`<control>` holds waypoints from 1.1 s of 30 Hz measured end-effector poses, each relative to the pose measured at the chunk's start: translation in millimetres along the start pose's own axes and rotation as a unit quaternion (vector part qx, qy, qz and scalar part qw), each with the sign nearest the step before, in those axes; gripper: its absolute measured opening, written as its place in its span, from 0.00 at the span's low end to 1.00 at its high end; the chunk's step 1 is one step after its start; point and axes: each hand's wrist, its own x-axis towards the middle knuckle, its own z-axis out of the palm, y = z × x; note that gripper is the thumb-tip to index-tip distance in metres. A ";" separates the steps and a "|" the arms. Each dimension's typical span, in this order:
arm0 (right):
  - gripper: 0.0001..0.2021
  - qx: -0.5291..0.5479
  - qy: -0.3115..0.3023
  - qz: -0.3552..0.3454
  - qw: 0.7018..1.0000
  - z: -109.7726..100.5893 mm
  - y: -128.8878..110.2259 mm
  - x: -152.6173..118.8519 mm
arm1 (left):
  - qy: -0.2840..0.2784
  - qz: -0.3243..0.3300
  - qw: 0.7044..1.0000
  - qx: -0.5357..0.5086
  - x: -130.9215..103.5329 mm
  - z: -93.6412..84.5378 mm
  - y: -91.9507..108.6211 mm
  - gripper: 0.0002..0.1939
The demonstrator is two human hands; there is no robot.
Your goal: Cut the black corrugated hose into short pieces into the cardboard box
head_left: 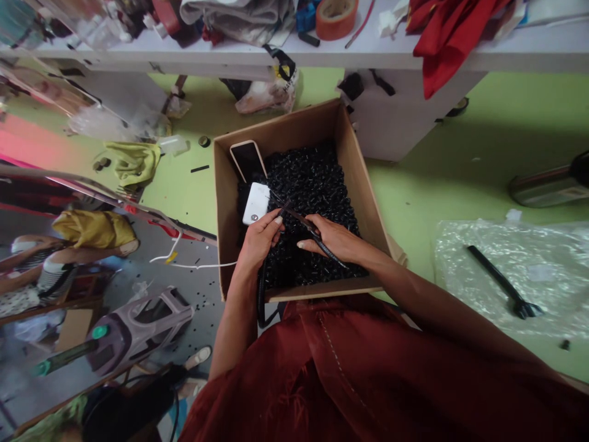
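A cardboard box [368,184] holds a mass of small black pieces [308,178], with both my hands working above them. My left hand [263,238] pinches a black tube-like strip [261,298], whose length hangs down beside my wrist and over the near box edge. In my right hand [332,238] is a slim dark scissor-like tool [327,250]; its tip meets the strip by my left fingertips. Its exact shape is partly hidden by my fingers. Inside the box, a white power bank [256,203] lies behind my left hand, and a phone [249,161] leans in the far left corner.
A white cable [207,266] runs leftward from the box. On the right, a dark tool [501,279] lies on clear plastic sheeting [565,264]. Orange tape [337,18] sits on the shelf above. Stools [147,325] and other people's legs [59,270] are at left.
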 end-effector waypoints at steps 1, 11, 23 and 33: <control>0.27 0.001 -0.001 0.001 1.000 0.0 0.0 0.1 | 0.001 0.000 1.000 -0.001 0.0 -0.1 -0.3 0.22; 0.22 -0.024 -0.001 0.003 1.000 1.6 2.2 1.4 | -0.014 -0.018 1.000 0.011 -2.2 0.7 2.1 0.21; 0.08 -0.138 -0.026 0.018 0.990 0.7 4.4 0.8 | -0.037 -0.037 0.995 0.082 -0.8 2.8 -0.9 0.16; 0.13 -0.179 -0.042 0.085 0.979 -0.5 -2.0 -0.7 | -0.027 -0.038 0.991 0.129 5.8 0.9 -14.2 0.18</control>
